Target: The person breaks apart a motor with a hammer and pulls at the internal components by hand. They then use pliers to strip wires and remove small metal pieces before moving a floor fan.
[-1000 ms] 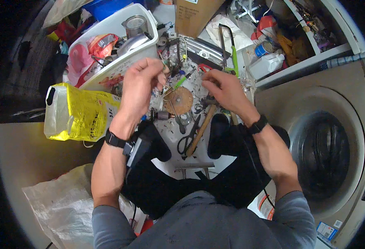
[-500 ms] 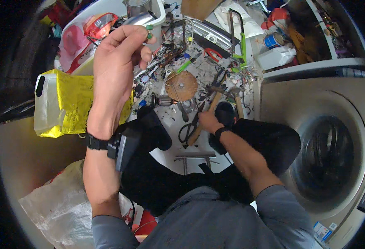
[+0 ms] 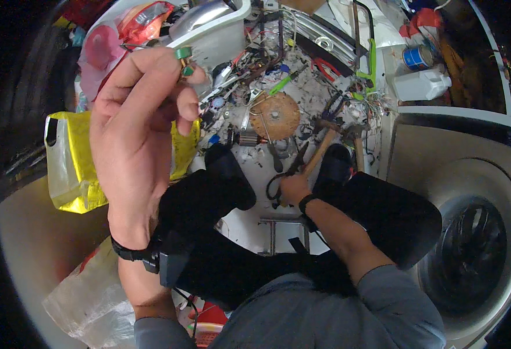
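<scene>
Raised high on the left, my left hand pinches a small green piece with brassy metal between thumb and fingers; its exact kind is too small to tell. Low in the middle, my right hand is wrapped round the wooden handle of a hammer. The hammer's head lies away from me on the littered floor. Beside this hand are black-handled scissors. Just right of it stands a second wooden-handled hammer. A round brown disc, a screwdriver and a motor armature lie beyond.
A white tub holding metalware and bags stands far left, with a yellow bag nearer. Tools, wires and scraps cover the floor, including a green-handled hacksaw. On the right are a washing machine, a white jug and a can.
My left hand has come closer to the camera, still pinching the green piece. My right hand keeps its grip on the hammer. The whole view has shifted a little.
</scene>
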The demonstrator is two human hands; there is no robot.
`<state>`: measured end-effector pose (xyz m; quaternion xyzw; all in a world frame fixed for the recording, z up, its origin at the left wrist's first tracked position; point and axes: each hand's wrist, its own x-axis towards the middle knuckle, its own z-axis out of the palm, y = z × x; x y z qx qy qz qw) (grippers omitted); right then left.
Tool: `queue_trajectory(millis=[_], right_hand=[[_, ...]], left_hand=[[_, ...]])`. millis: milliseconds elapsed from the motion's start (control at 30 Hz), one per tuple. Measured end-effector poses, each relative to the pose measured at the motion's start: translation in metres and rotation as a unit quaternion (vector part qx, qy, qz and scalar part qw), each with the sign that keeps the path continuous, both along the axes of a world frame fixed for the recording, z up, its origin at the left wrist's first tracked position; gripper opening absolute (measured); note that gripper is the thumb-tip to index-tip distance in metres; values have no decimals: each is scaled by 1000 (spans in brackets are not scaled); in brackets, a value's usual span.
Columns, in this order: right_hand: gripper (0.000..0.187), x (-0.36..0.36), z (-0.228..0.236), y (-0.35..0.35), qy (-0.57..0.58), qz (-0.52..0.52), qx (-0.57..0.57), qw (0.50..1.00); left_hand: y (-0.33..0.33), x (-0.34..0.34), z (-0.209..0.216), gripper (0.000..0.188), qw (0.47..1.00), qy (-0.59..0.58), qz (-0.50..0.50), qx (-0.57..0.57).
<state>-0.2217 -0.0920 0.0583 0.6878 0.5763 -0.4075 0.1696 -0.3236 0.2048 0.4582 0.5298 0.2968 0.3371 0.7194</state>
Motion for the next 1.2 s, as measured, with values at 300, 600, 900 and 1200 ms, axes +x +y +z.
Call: queue_trajectory(millis=[300, 600, 900, 1200], right_hand=[[17, 70, 42, 79, 97, -11, 167, 981], [34, 307, 252, 92, -157, -97, 171, 968], [26, 254, 227, -56, -25, -273, 328, 904], [47, 91, 25, -271, -34, -505, 149, 849]], left_hand=[[1, 30, 0, 18, 998, -11, -54, -11], [-9, 47, -3, 16, 998, -22, -61, 12], [-26, 64, -36, 15, 992, 112, -45, 34], [-67, 96, -55, 12, 973, 190, -115, 61]])
